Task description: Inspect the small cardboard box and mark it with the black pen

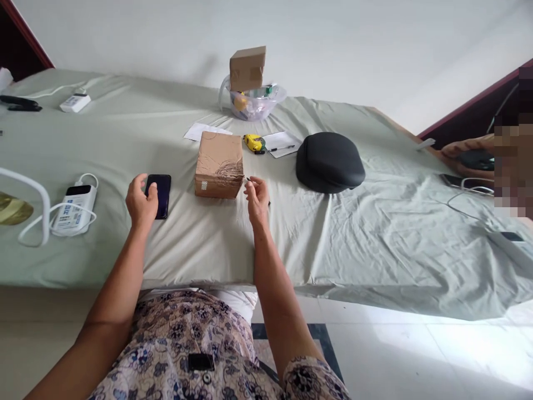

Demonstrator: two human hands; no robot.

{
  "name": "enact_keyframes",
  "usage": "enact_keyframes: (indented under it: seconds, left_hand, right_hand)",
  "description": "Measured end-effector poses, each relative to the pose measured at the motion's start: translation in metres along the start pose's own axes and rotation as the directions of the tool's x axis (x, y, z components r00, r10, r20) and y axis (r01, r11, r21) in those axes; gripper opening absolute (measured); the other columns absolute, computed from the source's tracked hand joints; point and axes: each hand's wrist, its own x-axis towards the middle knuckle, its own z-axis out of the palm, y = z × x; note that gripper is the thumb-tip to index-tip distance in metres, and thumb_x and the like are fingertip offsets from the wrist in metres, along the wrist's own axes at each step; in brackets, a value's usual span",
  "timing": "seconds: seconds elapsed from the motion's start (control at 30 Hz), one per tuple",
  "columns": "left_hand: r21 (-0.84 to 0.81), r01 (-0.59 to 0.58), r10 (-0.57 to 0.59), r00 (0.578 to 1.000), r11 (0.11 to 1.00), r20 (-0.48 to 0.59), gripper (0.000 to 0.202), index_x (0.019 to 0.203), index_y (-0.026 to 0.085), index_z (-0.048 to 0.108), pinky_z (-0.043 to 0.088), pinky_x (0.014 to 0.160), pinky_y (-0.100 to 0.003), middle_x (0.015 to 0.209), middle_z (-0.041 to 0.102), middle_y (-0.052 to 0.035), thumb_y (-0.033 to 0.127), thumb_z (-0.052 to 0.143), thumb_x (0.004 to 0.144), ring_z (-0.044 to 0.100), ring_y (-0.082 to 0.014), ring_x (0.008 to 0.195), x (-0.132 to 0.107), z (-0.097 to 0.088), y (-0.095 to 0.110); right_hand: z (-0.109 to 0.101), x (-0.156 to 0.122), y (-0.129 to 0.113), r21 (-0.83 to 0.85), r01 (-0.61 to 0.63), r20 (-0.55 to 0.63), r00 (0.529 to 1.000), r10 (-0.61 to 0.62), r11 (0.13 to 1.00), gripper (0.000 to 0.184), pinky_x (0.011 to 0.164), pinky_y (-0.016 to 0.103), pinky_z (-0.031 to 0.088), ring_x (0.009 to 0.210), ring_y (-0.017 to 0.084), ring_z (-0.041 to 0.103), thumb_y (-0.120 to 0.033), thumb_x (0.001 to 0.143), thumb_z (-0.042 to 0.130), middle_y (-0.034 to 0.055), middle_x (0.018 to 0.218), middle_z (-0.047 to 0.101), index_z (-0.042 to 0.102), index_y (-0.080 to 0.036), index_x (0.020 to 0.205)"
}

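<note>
A brown cardboard box (pixel 220 158) sits in front of me, with fine dark lines across its right front part. At the box's right front corner, my right hand (pixel 259 197) is closed in a pinch. A small dark tip shows at its fingertips and another dark bit beyond the palm; what it holds is too small to name. My left hand (pixel 141 201) is open, thumb apart from half-curled fingers and nothing in it. It hovers over or beside the left edge of a dark smartphone (pixel 165 194); I cannot tell whether they touch.
Behind the box are a yellow tape measure (pixel 254 143) and paper (pixel 287 139) with pens. A black case (pixel 331 161) lies right. A clear basket (pixel 256 108) carries another carton (pixel 247 69). A power bank (pixel 75 210) with cables lies left. Another person's hand (pixel 468 151) appears far right.
</note>
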Motion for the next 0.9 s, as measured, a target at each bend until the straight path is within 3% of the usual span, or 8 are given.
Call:
enact_keyframes:
  seconds: [0.1,0.17,0.23,0.3,0.43,0.53,0.7,0.9]
  left_hand:
    - [-0.066,-0.15,0.157,0.981,0.987,0.118,0.051,0.14,0.019,0.057,0.05,0.114,-0.044,0.14,0.064,-0.0149,0.033,0.061,0.091,0.063,-0.0287,0.129,-0.009,-0.005,0.023]
    - [-0.129,-0.266,0.289,0.932,0.955,0.219,0.06,0.147,0.022,0.052,0.046,0.119,-0.046,0.15,0.057,-0.0145,0.036,0.064,0.091,0.055,-0.0301,0.14,-0.014,-0.004,0.038]
    - [-0.179,-0.351,0.39,0.876,0.919,0.285,0.067,0.152,0.024,0.047,0.042,0.123,-0.051,0.157,0.05,-0.0153,0.04,0.067,0.09,0.046,-0.0332,0.149,-0.017,0.006,0.051]
    - [-0.205,-0.373,0.421,0.853,0.905,0.31,0.073,0.154,0.025,0.046,0.038,0.124,-0.056,0.16,0.045,-0.0173,0.045,0.071,0.089,0.039,-0.0373,0.154,-0.017,0.024,0.058]
    - [-0.277,-0.292,0.376,0.867,0.915,0.328,0.074,0.154,0.027,0.048,0.041,0.121,-0.057,0.156,0.048,-0.0181,0.055,0.071,0.089,0.047,-0.0382,0.147,-0.015,0.07,0.059]
    - [-0.288,-0.296,0.381,0.87,0.911,0.314,0.058,0.147,0.024,0.058,0.045,0.119,-0.051,0.149,0.056,-0.0178,0.052,0.062,0.096,0.055,-0.0348,0.14,-0.02,0.09,0.056]
    - [-0.298,-0.335,0.4,0.897,0.894,0.19,0.047,0.138,0.023,0.067,0.047,0.118,-0.046,0.145,0.061,-0.0154,0.049,0.048,0.104,0.059,-0.0305,0.136,-0.039,0.09,0.049]
    - [-0.35,-0.308,0.364,0.925,0.885,0.107,0.039,0.122,0.024,0.077,0.052,0.112,-0.04,0.131,0.071,-0.0115,0.046,0.05,0.104,0.067,-0.026,0.123,-0.041,0.084,0.047]
  right_hand:
    - [0.003,-0.001,0.005,-0.062,0.08,0.026,0.997,-0.079,0.995,0.07,0.079,0.032,0.052,0.092,0.017,0.062,-0.07,0.084,0.063,0.0065,0.11,0.064,0.056,-0.026,0.137]
    - [0.005,-0.002,0.007,-0.106,0.134,0.072,0.989,-0.127,0.985,0.077,0.085,0.035,0.054,0.103,0.019,0.063,-0.071,0.086,0.062,0.0105,0.131,0.06,0.049,-0.03,0.15]
    - [0.007,-0.003,0.007,-0.148,0.193,0.138,0.975,-0.173,0.97,0.077,0.092,0.038,0.055,0.114,0.022,0.061,-0.071,0.088,0.059,0.0119,0.146,0.053,0.045,-0.034,0.154]
    - [0.008,-0.003,0.007,-0.185,0.253,0.208,0.954,-0.214,0.95,0.072,0.1,0.042,0.054,0.125,0.024,0.058,-0.07,0.091,0.057,0.012,0.152,0.05,0.047,-0.034,0.153]
    - [0.008,-0.003,0.006,-0.223,0.312,0.282,0.927,-0.245,0.923,0.06,0.104,0.044,0.053,0.132,0.026,0.054,-0.069,0.094,0.053,0.0117,0.146,0.056,0.06,-0.032,0.142]
    - [0.009,-0.004,0.004,-0.187,0.277,0.212,0.948,-0.236,0.942,0.055,0.093,0.038,0.056,0.116,0.023,0.06,-0.068,0.094,0.055,0.0113,0.134,0.061,0.063,-0.031,0.134]
    - [0.008,-0.006,0.001,-0.184,0.24,0.063,0.971,-0.233,0.953,0.054,0.084,0.033,0.053,0.086,0.017,0.057,-0.067,0.085,0.068,0.0034,0.095,0.059,0.067,-0.028,0.122]
    - [0.008,-0.007,0.003,-0.143,0.231,0.097,0.971,-0.218,0.962,0.054,0.075,0.03,0.052,0.078,0.014,0.052,-0.063,0.08,0.076,0.0019,0.094,0.057,0.069,-0.028,0.12]
